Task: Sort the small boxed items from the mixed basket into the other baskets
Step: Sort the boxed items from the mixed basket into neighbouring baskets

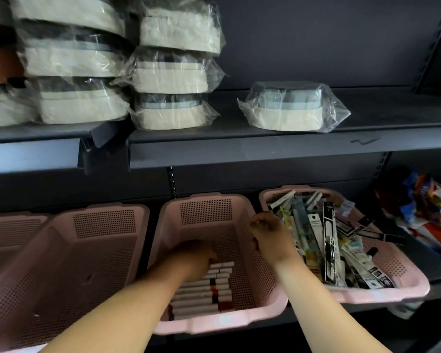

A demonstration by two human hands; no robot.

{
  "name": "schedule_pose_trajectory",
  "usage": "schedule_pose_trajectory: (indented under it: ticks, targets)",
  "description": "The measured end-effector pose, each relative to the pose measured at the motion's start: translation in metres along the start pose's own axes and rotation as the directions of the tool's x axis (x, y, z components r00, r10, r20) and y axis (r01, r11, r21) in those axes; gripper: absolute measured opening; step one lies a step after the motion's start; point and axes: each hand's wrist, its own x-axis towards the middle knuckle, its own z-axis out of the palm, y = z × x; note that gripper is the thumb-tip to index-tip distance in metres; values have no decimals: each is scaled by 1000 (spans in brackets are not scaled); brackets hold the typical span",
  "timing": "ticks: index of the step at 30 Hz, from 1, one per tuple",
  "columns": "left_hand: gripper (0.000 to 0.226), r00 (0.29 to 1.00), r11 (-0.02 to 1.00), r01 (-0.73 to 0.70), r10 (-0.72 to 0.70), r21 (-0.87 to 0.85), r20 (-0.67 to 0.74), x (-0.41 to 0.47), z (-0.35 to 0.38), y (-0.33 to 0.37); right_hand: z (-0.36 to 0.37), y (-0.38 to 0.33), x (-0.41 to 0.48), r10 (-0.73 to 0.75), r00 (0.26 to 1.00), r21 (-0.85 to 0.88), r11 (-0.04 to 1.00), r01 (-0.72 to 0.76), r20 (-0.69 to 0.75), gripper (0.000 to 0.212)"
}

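Three pink perforated baskets stand in a row on the lower shelf. The right basket (382, 289) is heaped with mixed long boxed items (323, 240). A neat row of small white boxes (209, 291) lies in the middle basket (206, 210). My left hand (194, 258) reaches down into the middle basket and rests on the top of that row; its fingers are hidden. My right hand (267, 233) hovers over the middle basket's right rim with curled fingers, and I cannot see whether it holds anything.
The left pink basket (69, 263) has nothing visible inside. Above, a dark shelf (265, 146) carries stacks of plastic-wrapped cream containers (171, 80). Colourful packets (428, 212) lie to the right of the mixed basket.
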Motion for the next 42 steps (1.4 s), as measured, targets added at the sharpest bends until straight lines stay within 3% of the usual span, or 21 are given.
schedule_pose_trajectory:
  ticks: [7, 15, 22, 33, 36, 42]
  targets:
    - [23, 1000, 998, -25, 26, 57, -18, -3, 0, 0, -3, -2, -1, 29, 1000, 57, 998, -30, 6, 15]
    - [32, 999, 995, -14, 17, 101, -35, -7, -6, -8, -7, 0, -5, 14, 1000, 2, 1000, -14, 27, 23]
    - [58, 999, 1000, -11, 10, 23, 43, -16, -9, -12, -8, -2, -8, -23, 999, -58, 998, 25, 39, 25]
    - [54, 1000, 1000, -15, 14, 27, 22, -22, -6, -17, -7, 1, -7, -23, 999, -59, 998, 25, 34, 22]
    - [52, 998, 999, -41, 42, 21, -57, -22, -11, -9, -12, 2, -5, -14, 1000, -50, 999, 15, 20, 18]
    - [31, 936, 958, -269, 235, -101, -260, -12, -23, 52, -43, 2, 1, 6, 999, -82, 997, -10, -47, 26]
